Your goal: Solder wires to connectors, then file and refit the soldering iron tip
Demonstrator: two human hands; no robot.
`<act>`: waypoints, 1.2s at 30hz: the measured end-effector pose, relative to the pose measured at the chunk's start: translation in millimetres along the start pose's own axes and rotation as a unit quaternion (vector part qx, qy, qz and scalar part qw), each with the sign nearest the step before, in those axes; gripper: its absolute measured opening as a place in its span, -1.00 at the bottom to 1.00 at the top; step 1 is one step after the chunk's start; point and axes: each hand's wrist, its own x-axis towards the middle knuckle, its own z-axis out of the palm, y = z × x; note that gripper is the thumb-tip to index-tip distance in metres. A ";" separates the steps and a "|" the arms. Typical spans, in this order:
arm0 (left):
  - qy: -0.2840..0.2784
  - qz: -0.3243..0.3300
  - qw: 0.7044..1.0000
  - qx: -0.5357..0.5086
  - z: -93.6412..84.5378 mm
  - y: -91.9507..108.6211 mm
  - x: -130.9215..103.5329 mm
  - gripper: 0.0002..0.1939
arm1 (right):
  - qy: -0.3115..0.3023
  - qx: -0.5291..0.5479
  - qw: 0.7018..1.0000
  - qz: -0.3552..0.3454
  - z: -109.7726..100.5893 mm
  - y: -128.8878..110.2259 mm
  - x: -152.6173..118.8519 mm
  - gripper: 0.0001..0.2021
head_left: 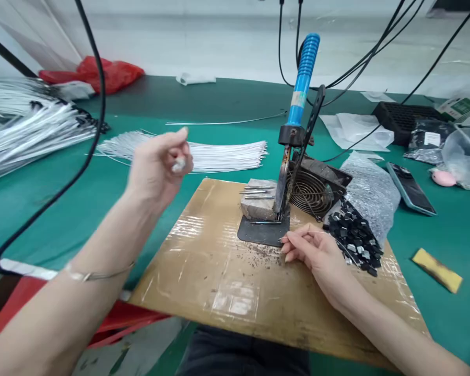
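The left hand (156, 164) is raised over the white wire bundle (203, 154), fingers pinched on what may be a wire end. The right hand (317, 250) rests beside the soldering iron (297, 104), fingers together, steadying a thin wire (264, 222).

- The left hand (156, 164) is blurred; a small pale thing at its fingertips can't be made out.
- The right hand (317, 253) rests on the cardboard sheet (227, 282); what it pinches is too thin to tell.
- The soldering iron (297, 104) has its tip hidden behind the stand.
- The wire bundle (27, 130) at left runs out of frame.
- The clear bag (466, 156) is cut by the right edge.
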 end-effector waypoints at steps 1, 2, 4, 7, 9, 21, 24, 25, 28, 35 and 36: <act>0.013 -0.021 1.000 0.004 2.4 -11.0 11.1 -0.63 | -0.012 -0.002 1.000 -0.007 -0.3 0.9 1.0 -0.49; 0.013 -0.049 0.999 0.014 3.5 -22.5 19.6 -0.66 | -0.021 -0.003 1.000 -0.015 -0.9 1.8 1.6 -0.50; 0.006 -0.099 0.994 0.038 2.6 -44.2 29.1 -0.75 | -0.039 -0.006 0.999 -0.027 -2.9 3.0 1.9 -0.55; -0.018 -0.139 0.988 0.066 -1.3 -63.6 30.0 -0.78 | -0.056 -0.003 0.998 -0.014 -5.7 3.0 1.0 -0.59; -0.033 -0.150 0.986 0.071 -2.5 -67.0 28.0 -0.77 | -0.065 0.004 0.998 -0.005 -6.7 2.1 0.3 -0.60; -0.054 -0.139 0.988 0.031 -6.5 -66.2 28.8 -0.75 | -0.063 0.007 0.998 0.014 -7.1 -6.8 -3.4 -0.61; -0.053 -0.135 0.989 0.027 -6.8 -67.2 28.2 -0.75 | -0.063 0.008 0.998 0.017 -6.1 -7.6 -2.7 -0.59; -0.053 -0.133 0.989 0.027 -6.8 -67.6 27.9 -0.75 | -0.064 0.011 0.998 0.015 -6.0 -7.3 -2.4 -0.59; -0.056 -0.128 0.990 0.033 -7.0 -68.9 27.2 -0.75 | -0.064 0.016 0.998 0.005 -6.6 -5.5 -1.1 -0.60; -0.070 -0.114 0.990 0.050 -7.7 -71.4 25.6 -0.80 | -0.058 0.026 0.998 -0.001 -7.9 -3.1 2.7 -0.60; -0.072 -0.112 0.990 0.052 -7.3 -71.5 25.4 -0.81 | -0.054 0.026 0.998 -0.001 -7.8 -3.0 2.9 -0.60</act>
